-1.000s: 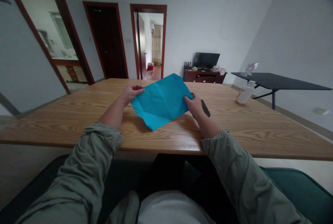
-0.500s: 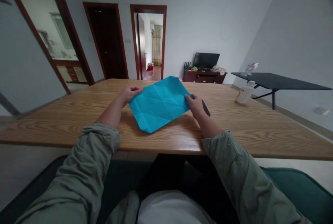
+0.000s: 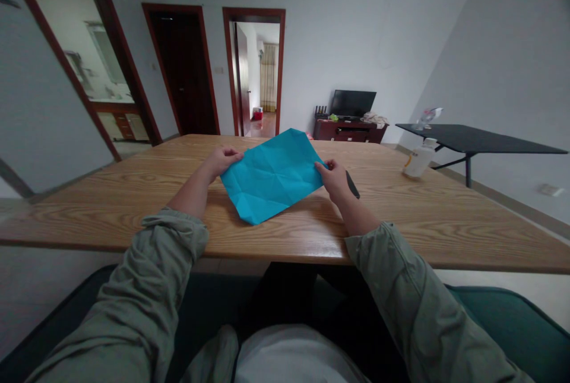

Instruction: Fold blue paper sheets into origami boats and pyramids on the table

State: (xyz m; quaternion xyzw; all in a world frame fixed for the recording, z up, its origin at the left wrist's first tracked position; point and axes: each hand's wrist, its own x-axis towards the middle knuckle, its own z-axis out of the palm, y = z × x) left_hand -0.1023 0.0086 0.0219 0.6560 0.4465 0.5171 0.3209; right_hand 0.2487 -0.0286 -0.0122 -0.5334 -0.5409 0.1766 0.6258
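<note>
A sheet of bright blue paper (image 3: 274, 175), crossed by several crease lines, is held up at a tilt above the wooden table (image 3: 146, 217). My left hand (image 3: 222, 163) pinches its upper left edge between thumb and fingers. On the other side, my right hand (image 3: 333, 176) grips the right edge, with the thumb on the near face. The sheet's lower left corner looks folded or bent and hangs close to the tabletop. Just beyond my right wrist lies a dark flat object (image 3: 352, 184), partly hidden by that wrist.
A translucent white bottle (image 3: 419, 160) stands at the table's right side. Behind it is a black folding table (image 3: 481, 138) with a clear plastic item (image 3: 430, 117) on it. Against the far wall, a television (image 3: 353, 104) sits on a dark red cabinet (image 3: 350, 130).
The paper's lower edge has risen very slightly and its tilt has shifted a little. Both hands keep their hold and have barely moved.
</note>
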